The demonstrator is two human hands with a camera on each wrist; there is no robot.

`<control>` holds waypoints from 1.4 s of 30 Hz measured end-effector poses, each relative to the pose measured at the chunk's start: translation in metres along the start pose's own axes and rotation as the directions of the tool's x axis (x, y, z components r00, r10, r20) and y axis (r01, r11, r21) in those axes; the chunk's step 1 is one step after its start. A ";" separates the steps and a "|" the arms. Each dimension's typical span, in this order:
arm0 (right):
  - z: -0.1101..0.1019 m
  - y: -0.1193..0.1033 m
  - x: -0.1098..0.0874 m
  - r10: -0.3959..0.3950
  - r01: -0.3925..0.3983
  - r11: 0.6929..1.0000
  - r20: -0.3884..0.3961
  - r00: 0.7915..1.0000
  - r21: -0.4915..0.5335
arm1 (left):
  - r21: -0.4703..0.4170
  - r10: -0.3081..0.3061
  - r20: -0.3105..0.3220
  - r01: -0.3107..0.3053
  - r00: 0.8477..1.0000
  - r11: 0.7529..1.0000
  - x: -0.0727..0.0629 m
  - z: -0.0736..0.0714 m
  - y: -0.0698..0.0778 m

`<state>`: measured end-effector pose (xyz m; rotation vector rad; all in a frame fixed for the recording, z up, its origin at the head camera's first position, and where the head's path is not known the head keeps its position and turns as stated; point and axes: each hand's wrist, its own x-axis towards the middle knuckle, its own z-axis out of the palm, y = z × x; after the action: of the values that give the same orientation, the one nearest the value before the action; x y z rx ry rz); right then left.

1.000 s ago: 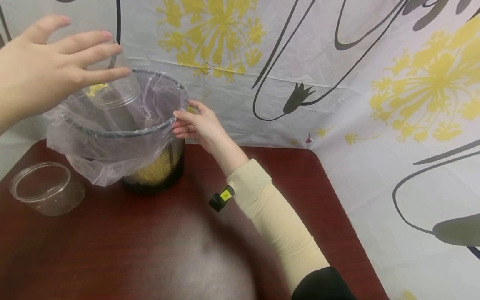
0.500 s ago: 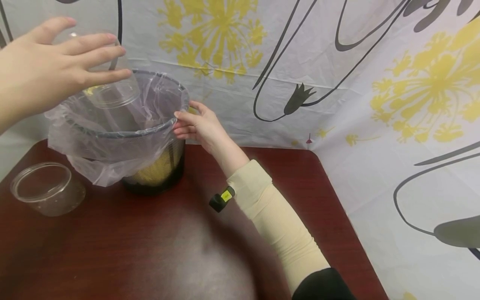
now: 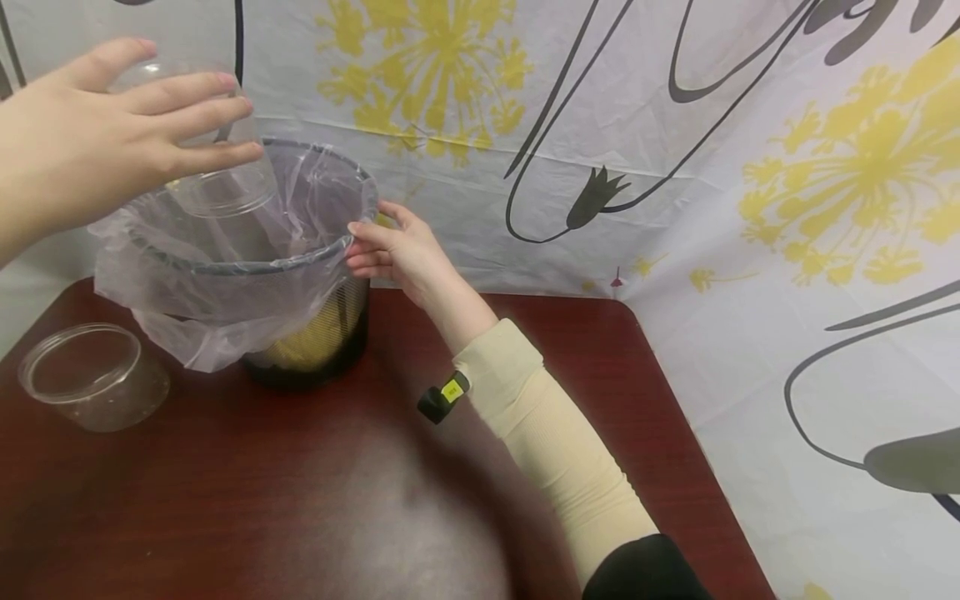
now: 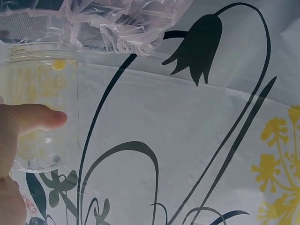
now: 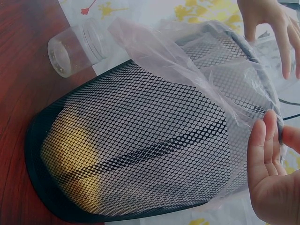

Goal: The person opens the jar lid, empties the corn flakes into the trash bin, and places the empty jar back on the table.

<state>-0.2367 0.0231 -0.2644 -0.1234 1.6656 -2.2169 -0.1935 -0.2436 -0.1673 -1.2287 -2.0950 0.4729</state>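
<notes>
My left hand grips a clear plastic jar, held mouth down over the opening of a black mesh wastebasket. In the left wrist view the thumb lies along the jar, and a small yellow bit clings near its mouth. My right hand pinches the wastebasket's rim, thumb on one side and fingers on the other. A thin translucent bin liner covers the rim and hangs down outside. Yellow contents show through the mesh at the bottom.
A second clear plastic jar stands without a lid on the dark red table, left of the wastebasket. Behind the table hangs a white curtain with yellow and grey flower prints.
The left hand and its jar have shifted very slightly. Less yellow shows in the jar below the fingers than a second ago. The right hand stays on the rim.
</notes>
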 end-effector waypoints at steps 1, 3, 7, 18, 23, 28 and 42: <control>0.000 0.000 0.000 0.000 0.000 1.000 0.001 1.000 0.000 | -0.004 -0.001 -0.001 0.001 1.000 1.000 0.000 0.000 0.000; 0.000 0.000 0.000 -0.005 0.005 1.000 0.004 1.000 -0.002 | -0.004 -0.006 0.001 0.006 1.000 1.000 0.000 0.000 0.000; 0.000 -0.001 0.000 -0.003 0.003 1.000 0.005 1.000 0.000 | 0.008 -0.020 0.019 0.020 1.000 1.000 0.000 0.002 0.001; 0.000 0.000 -0.001 -0.006 0.006 1.000 0.012 1.000 -0.002 | 0.013 -0.029 0.056 0.029 0.998 0.999 -0.011 0.008 0.003; 0.000 0.000 -0.001 -0.007 0.007 1.000 0.015 1.000 -0.005 | 0.013 -0.016 0.076 0.015 0.997 1.000 -0.021 0.012 0.003; 0.000 0.001 0.000 -0.008 0.007 1.000 0.012 1.000 0.003 | 0.010 -0.020 0.137 0.019 0.990 1.000 -0.034 0.018 0.001; 0.000 0.000 -0.001 0.006 -0.006 1.000 0.002 1.000 -0.005 | 0.004 -0.063 0.203 0.063 0.977 0.998 -0.036 0.019 -0.001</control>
<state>-0.2358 0.0230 -0.2646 -0.1221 1.6683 -2.2076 -0.1950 -0.2750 -0.1934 -1.1528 -2.2981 0.5887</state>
